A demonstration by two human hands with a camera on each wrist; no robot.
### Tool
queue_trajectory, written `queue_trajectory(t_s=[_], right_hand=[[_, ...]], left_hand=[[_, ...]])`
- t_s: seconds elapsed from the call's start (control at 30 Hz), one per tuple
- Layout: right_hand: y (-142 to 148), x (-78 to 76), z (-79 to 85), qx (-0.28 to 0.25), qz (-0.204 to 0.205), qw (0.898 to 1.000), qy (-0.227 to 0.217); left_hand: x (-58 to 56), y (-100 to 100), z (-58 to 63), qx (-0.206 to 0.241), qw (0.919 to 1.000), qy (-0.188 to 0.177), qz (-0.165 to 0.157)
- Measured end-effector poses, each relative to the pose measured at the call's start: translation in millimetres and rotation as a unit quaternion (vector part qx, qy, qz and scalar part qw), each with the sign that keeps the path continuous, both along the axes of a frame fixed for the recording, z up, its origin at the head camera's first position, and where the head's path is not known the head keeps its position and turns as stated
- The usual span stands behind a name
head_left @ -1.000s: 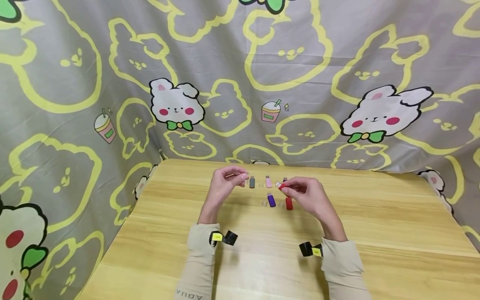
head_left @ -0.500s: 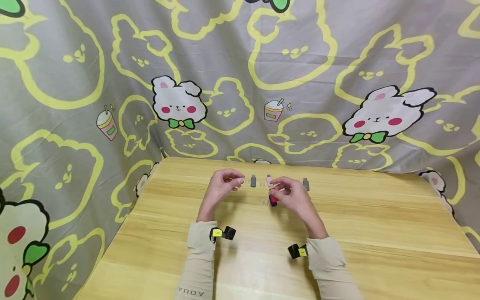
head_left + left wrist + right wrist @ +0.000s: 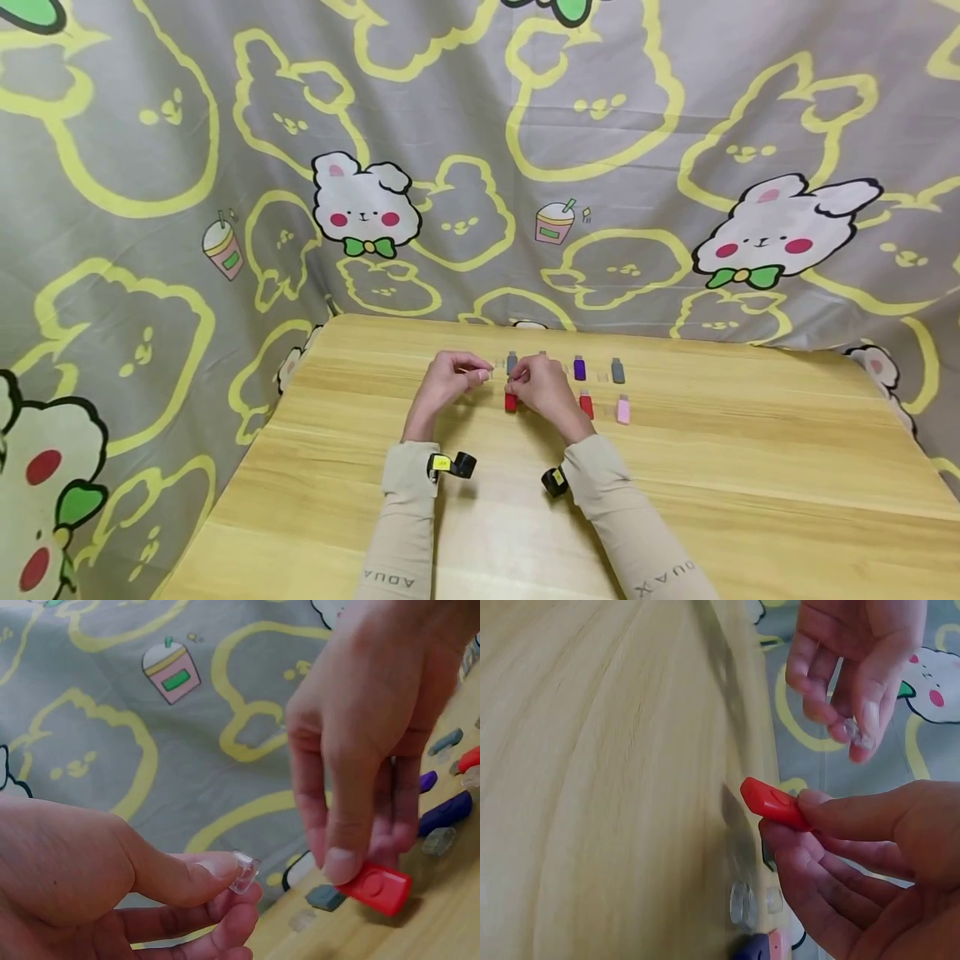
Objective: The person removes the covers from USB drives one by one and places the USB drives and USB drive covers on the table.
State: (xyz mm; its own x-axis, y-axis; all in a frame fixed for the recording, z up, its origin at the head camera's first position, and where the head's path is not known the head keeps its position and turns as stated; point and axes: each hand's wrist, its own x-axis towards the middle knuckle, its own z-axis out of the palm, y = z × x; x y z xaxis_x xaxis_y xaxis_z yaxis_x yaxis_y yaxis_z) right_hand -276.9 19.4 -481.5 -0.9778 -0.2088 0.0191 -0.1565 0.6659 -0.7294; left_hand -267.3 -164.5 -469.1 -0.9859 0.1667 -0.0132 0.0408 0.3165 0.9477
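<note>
My left hand (image 3: 450, 383) pinches a small clear plastic cap (image 3: 244, 872) between thumb and fingers, above the table's far half. Just to its right, my right hand (image 3: 546, 387) holds a red USB flash drive (image 3: 510, 402) between thumb and fingertips; its plug end is hidden in the fingers. Cap and drive are apart, with a short gap showing in the right wrist view. Behind the right hand lies a grey USB flash drive (image 3: 512, 362). A dark purple drive (image 3: 447, 814) and a loose clear cap (image 3: 439, 841) show beyond the right hand in the left wrist view.
Right of the hands lie a purple drive (image 3: 580, 368), a grey drive (image 3: 618, 372), a second red drive (image 3: 587, 406) and a pink drive (image 3: 624, 410). Clear caps (image 3: 602, 377) lie between them on the wooden table (image 3: 750, 467). A patterned curtain (image 3: 465, 108) hangs behind.
My right hand has moved left with the red drive, close to the left hand, uncovering drives on the right. The drive's red end now points toward the near edge. The left hand stays nearly still.
</note>
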Motion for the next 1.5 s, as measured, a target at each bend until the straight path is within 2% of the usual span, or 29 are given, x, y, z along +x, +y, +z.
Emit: queue_trajectory(t_s=[0.2,0.37,0.57,0.77,0.9,1.07,1.17,1.4,1.5], right_hand=[[-4,-2.2,-1.5,0.047,0.002,0.999,-0.001],[-4,-2.0,-1.6,0.080,0.002,0.997,-0.003],[-4,-1.7,-0.9,0.089,0.002,0.996,-0.012],[4,7.6,5.3,0.060,-0.011,0.998,0.009],[21,22.1,18.5,0.004,-0.024,0.999,0.024],[48,39.3,29.6,-0.022,-0.039,0.997,0.057],[61,44.8,31.2,-0.018,-0.043,0.996,0.073],[81,47.1,28.5,-0.033,-0.053,0.996,0.070],[87,45.3,28.4,-0.029,-0.067,0.995,0.075]], left_hand=[[-1.2,4,-8.1,0.003,0.9998,-0.021,0.002],[0.3,2,-9.7,-0.033,0.9988,-0.028,0.025],[3.0,1,-9.4,-0.071,0.9958,-0.043,0.038],[5.8,7,-15.9,-0.113,0.9924,-0.036,0.034],[7.0,14,-17.2,-0.152,0.9879,-0.021,0.022],[7.1,23,-16.5,-0.200,0.9797,-0.005,0.007],[6.3,28,-16.1,-0.215,0.9765,0.006,0.011],[8.2,31,-21.7,-0.266,0.9630,0.027,0.033],[9.1,31,-21.9,-0.269,0.9616,0.028,0.046]])
